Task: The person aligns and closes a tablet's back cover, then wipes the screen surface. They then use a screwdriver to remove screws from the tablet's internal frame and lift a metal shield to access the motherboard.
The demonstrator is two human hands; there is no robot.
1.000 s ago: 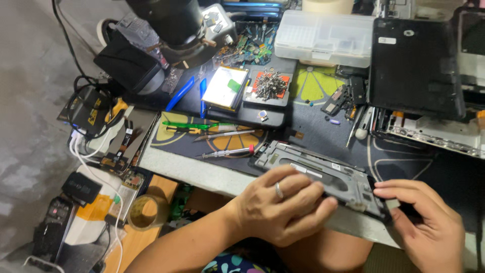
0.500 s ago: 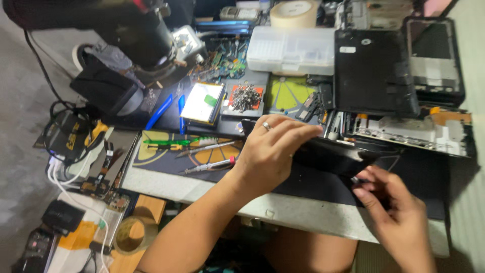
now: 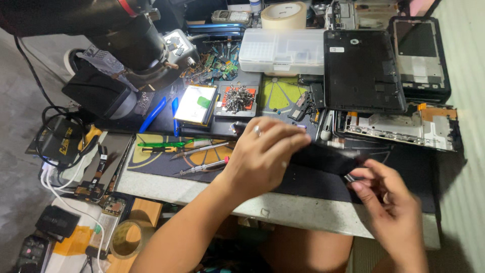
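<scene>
- Above the near edge of the table (image 3: 303, 210), the left hand (image 3: 265, 154) grips a dark flat panel (image 3: 328, 157); its fingers (image 3: 290, 139) curl over the panel's left end, closed on it.
- At the panel's right end, the right hand (image 3: 391, 202) is blurred; its fingers (image 3: 366, 174) are narrow and touch the panel's edge, but whether they pinch it I cannot tell.
- Behind the left hand, a small red tray (image 3: 239, 98) holds a heap of small metal screws.
- Beside the tray lies a white rectangular device with a green patch (image 3: 196, 103).
- Farther back, a clear plastic compartment box (image 3: 280, 50) sits closed; its contents are too small to tell.
- Left of the hands, green tweezers (image 3: 169, 145) and a red-tipped screwdriver (image 3: 202, 167) lie on a dark mat (image 3: 151, 167).
</scene>
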